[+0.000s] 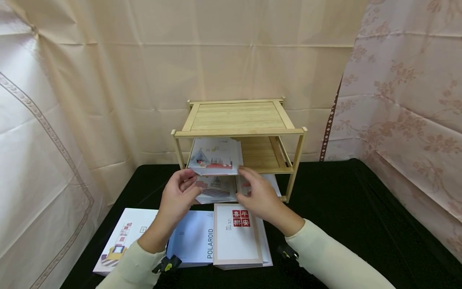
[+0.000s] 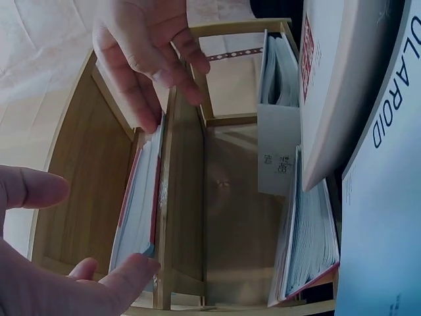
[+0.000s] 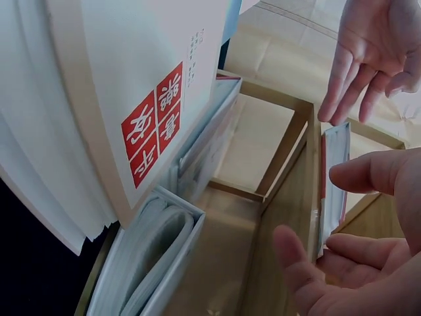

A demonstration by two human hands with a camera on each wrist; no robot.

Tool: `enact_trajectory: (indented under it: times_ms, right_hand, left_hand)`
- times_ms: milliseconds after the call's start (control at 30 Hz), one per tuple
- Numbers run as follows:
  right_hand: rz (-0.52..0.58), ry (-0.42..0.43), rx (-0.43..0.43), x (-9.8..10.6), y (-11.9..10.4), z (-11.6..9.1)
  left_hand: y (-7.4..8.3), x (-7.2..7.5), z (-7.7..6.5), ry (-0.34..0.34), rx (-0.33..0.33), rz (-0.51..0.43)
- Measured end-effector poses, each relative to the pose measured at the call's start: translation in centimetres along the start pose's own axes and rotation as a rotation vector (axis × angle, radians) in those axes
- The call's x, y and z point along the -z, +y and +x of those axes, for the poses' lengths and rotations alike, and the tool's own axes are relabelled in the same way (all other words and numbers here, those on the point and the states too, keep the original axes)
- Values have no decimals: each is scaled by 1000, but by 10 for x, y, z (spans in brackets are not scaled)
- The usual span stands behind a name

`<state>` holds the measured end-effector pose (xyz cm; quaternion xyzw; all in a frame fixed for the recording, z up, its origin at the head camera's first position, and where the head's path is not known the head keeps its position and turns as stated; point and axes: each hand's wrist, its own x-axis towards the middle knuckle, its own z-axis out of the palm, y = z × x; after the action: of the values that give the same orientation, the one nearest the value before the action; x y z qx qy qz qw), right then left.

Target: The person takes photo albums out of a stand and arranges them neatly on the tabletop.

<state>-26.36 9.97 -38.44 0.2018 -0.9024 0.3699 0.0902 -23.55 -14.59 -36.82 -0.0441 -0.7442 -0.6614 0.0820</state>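
Note:
A white book (image 1: 215, 155) with a tent picture on its cover lies on the middle tier of a small wooden shelf (image 1: 238, 132), toward its left side. My left hand (image 1: 179, 190) is at the book's near left corner, its fingertips right at the edge. At the opposite corner is my right hand (image 1: 261, 196), fingers loosely bent beside the book's right edge. In the left wrist view, the book's page edges (image 2: 139, 197) show between the two hands. Neither hand is wrapped round the book.
Two more books, one at left (image 1: 216, 190) and one at right (image 1: 271, 182), lie on the bottom tier. In front on the black cloth (image 1: 343, 224) are a white book (image 1: 126, 237), a blue POLAROID album (image 1: 191, 237) and a white album with red characters (image 1: 238, 245). Curtains (image 1: 231, 60) hang behind.

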Motion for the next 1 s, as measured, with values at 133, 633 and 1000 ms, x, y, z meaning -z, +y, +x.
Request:
enact_trajectory:
  times_ms: [133, 633, 1000]
  right_hand:
    - [14, 35, 5, 2, -1, -2]
    - [150, 252, 35, 8, -3, -5]
    - [131, 267, -58, 14, -2, -5]
  left_hand:
    - [1, 0, -2, 0, 2, -33]
    - [3, 2, 0, -24, 106, -107]
    - [0, 1, -3, -136, 163, -190]
